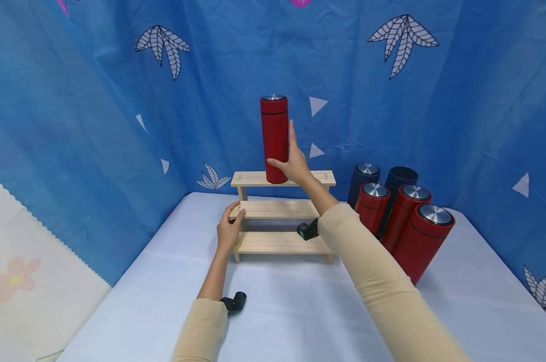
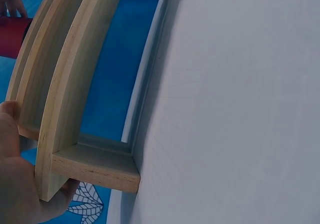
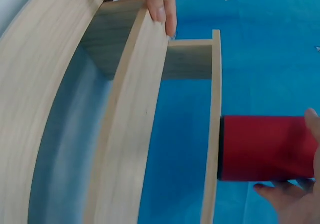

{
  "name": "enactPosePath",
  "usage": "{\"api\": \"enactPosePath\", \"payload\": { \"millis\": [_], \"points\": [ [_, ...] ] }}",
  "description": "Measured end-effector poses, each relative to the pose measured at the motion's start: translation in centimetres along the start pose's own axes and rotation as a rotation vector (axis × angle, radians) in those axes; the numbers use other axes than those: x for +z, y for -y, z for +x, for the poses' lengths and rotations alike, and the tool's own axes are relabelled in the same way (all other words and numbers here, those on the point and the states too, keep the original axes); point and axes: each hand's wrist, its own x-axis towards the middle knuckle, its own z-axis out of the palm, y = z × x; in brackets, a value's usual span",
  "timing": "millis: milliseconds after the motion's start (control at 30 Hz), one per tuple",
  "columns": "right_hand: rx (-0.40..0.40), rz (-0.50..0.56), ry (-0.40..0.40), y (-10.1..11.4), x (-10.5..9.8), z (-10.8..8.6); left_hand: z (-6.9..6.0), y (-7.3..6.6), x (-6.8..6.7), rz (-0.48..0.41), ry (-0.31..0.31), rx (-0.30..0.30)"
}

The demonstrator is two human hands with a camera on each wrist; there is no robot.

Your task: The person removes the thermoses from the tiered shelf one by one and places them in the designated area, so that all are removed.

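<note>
A red vacuum flask (image 1: 274, 136) with a silver-topped lid stands upright on the top board of a three-tier wooden rack (image 1: 279, 208). My right hand (image 1: 297, 165) holds this flask low on its right side, thumb across the front. In the right wrist view, the flask's base (image 3: 245, 149) meets the top board, with the thumb on one side of the body and fingers on the other. At the rack's left end, my left hand (image 1: 228, 229) grips the middle board. The left wrist view shows thumb and fingers about that wooden end (image 2: 47, 174).
To the right of the rack stand several more flasks: red ones (image 1: 419, 241) in front and dark blue ones (image 1: 365, 178) behind. A white cloth (image 1: 273, 311) covers the table. Blue patterned curtain (image 1: 218, 90) hangs behind, close to the rack.
</note>
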Motion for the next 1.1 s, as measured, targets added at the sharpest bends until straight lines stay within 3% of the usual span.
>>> {"api": "enactPosePath", "payload": {
  "millis": [133,300,500,900,1100],
  "points": [
    [-0.053,0.022,-0.024,-0.5,0.4,0.0,0.0,0.1,0.1,0.008,-0.005,0.007],
    [-0.039,-0.024,-0.095,-0.7,0.7,-0.1,-0.1,0.0,0.1,0.02,-0.018,0.018],
    [-0.091,-0.086,-0.184,-0.7,1.0,-1.5,-0.2,0.0,0.1,0.025,-0.009,0.028],
    [-0.338,-0.029,-0.236,-0.4,-0.8,-9.4,-0.4,0.0,0.0,0.045,-0.012,0.03],
    [-0.339,-0.007,-0.227,3.6,-3.4,-15.0,-0.3,-0.2,0.0,0.033,-0.002,0.016]
  ]
}}
